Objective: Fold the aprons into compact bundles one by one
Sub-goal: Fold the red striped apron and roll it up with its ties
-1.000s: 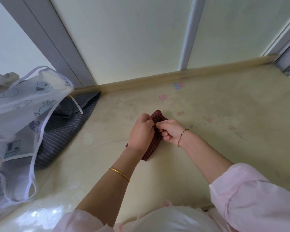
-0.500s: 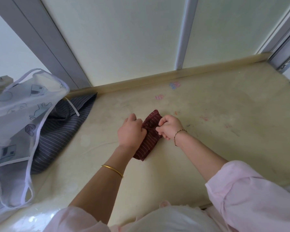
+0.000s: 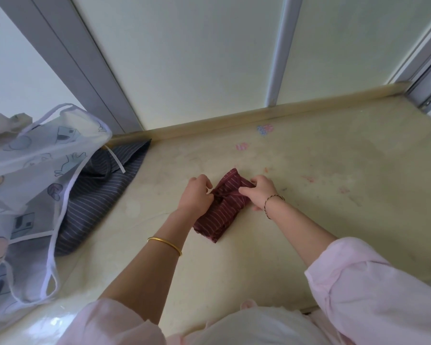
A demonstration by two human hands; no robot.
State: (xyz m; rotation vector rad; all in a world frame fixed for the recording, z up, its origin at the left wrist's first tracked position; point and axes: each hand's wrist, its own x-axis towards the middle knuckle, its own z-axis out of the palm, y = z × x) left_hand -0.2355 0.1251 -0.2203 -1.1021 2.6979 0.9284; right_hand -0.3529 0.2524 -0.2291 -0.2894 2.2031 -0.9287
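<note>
A dark red striped apron (image 3: 223, 207) lies folded into a small bundle in the middle of the yellowish tabletop (image 3: 334, 195). My left hand (image 3: 195, 196) pinches its left edge near the middle, where the cloth bunches into a knot-like gather. My right hand (image 3: 260, 191) grips the bundle's right upper edge. Both hands are closed on the fabric. The bundle's near end lies flat on the table. A dark grey striped apron (image 3: 102, 192) lies spread at the left. A white translucent apron with cartoon prints (image 3: 23, 190) lies over it.
A pale wall with grey and white frame posts rises behind the table's raised back lip (image 3: 259, 115). Faded pink and blue marks (image 3: 264, 129) dot the far tabletop. My pink sleeves fill the bottom of the view.
My hands have moved slightly apart across the red bundle, and more of its striped top shows between them. The bundle stays in the same spot.
</note>
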